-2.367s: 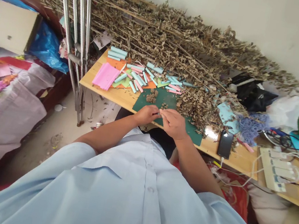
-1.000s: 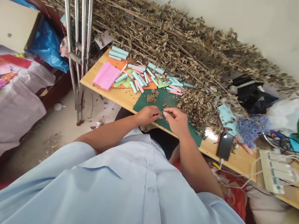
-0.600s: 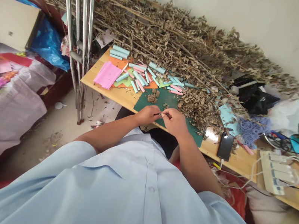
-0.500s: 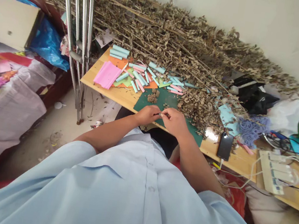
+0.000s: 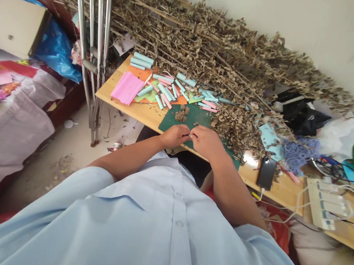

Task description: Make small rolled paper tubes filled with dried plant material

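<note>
My left hand point(image 5: 175, 135) and my right hand point(image 5: 203, 140) meet at the near edge of a green mat point(image 5: 201, 117). Fingers of both are pinched together around something too small and hidden to make out. Just beyond them lies a small clump of crumbled dry leaf point(image 5: 181, 113). A larger heap of dry leaves point(image 5: 232, 125) covers the mat's right part. Behind and to the left are several blue and pink paper rolls point(image 5: 166, 91) on orange and green sheets, beside a stack of pink paper point(image 5: 127, 88).
Long dried stalks point(image 5: 186, 31) lie along the wall. Metal crutches point(image 5: 92, 43) stand left of the wooden table point(image 5: 111, 91). Towards the right are a phone point(image 5: 266, 172), purple yarn point(image 5: 299, 154), plastic bags and a power strip point(image 5: 325, 203) with cables.
My right hand has turned slightly, its fingers now closing over the small item that showed between the fingertips before. My left hand has hardly moved.
</note>
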`<state>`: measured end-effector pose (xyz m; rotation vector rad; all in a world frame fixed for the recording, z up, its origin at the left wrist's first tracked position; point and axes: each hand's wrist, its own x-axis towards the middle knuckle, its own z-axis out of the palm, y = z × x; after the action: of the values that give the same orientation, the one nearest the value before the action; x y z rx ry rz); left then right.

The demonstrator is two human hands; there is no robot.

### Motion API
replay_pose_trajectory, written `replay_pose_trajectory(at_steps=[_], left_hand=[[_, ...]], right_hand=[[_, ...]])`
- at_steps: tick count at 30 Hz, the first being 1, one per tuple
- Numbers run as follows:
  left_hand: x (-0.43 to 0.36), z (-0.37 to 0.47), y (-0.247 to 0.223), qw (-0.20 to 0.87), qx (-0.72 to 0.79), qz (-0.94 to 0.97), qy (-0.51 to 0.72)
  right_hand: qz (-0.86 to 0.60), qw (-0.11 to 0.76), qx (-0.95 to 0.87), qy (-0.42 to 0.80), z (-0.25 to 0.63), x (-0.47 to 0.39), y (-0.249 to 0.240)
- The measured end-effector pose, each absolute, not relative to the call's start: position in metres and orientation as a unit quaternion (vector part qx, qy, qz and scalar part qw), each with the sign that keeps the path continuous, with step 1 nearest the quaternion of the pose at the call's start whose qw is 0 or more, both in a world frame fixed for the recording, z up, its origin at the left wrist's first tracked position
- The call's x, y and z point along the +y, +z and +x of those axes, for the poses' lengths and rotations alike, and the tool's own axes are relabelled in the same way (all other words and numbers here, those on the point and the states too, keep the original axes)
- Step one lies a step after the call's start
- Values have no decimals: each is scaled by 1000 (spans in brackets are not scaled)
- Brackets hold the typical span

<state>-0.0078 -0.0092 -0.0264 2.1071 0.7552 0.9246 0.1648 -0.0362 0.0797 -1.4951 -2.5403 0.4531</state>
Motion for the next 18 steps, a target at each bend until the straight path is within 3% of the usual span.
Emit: replay_pose_trajectory(at_steps=[18], left_hand=[[-9, -7, -30, 356, 296, 811, 358]], right_hand=[[-526, 76, -828, 178, 168, -35, 82]])
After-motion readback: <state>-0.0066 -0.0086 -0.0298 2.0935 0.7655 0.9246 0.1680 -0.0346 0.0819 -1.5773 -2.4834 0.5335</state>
